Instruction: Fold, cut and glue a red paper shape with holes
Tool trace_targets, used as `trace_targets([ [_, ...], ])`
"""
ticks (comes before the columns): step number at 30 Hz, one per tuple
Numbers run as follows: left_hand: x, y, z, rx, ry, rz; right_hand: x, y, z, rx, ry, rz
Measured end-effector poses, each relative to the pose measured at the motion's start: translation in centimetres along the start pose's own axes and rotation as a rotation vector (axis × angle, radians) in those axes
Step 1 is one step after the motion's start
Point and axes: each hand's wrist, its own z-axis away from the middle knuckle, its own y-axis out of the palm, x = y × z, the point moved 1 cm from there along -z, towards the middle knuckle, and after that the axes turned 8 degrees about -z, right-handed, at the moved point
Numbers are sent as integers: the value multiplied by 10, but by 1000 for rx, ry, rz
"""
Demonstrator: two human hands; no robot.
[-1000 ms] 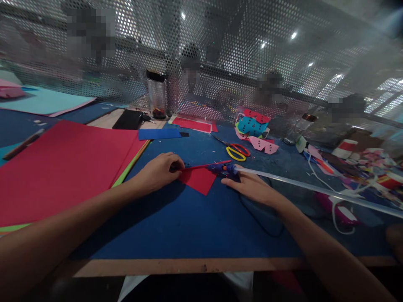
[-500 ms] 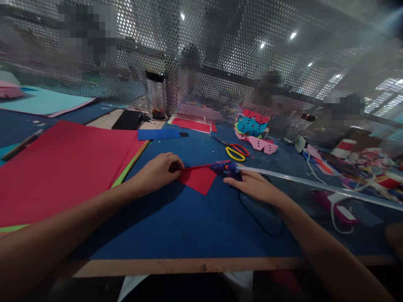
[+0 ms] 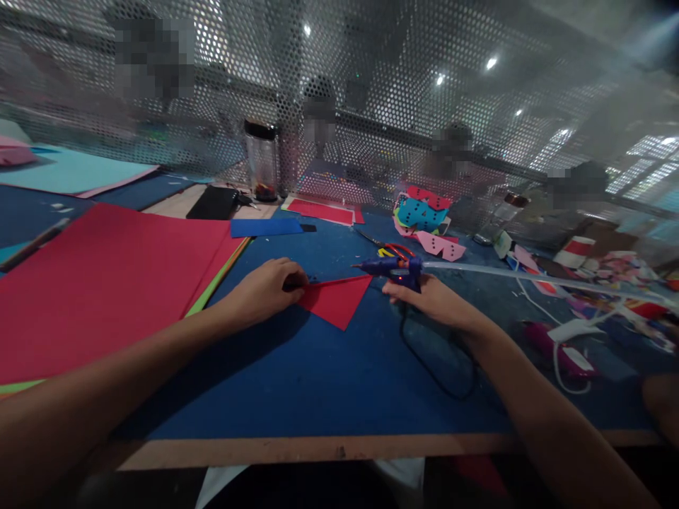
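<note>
Right now the left hand lies knuckles-up on the blue table top. Its fingers are curled and pressed together onto the left tip of a red triangle of paper. Whether that tip is pinched between the fingers or only pinned flat I cannot tell, since the fingertips are tucked under. The red triangle lies flat and spreads rightward from the grip: its long upper edge runs to a corner on the right, and its third point aims back toward the person.

The right hand is closed around the handle of a blue glue gun, held just beyond the triangle's right corner (a small red light glows on its body). The nozzle points left and sits just above that corner; whether it touches the paper is not clear. A long clear glue stick juts from the back of the gun to the right. A black cord loops over the table near the wrist.

A large red sheet lies well to the left. Scissors with red and yellow handles sit just behind the gun. Farther back are a blue strip, a pile of teal and pink cut-outs, and a clear jar standing against a perforated metal screen.
</note>
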Motion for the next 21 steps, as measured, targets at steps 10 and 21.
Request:
trace_targets([
  [10, 3, 2, 0, -10, 17, -30, -16, -28, -1, -355, 26, 435],
  [21, 4, 4, -1, -31, 49, -66, -82, -64, 25, -334, 437, 768],
])
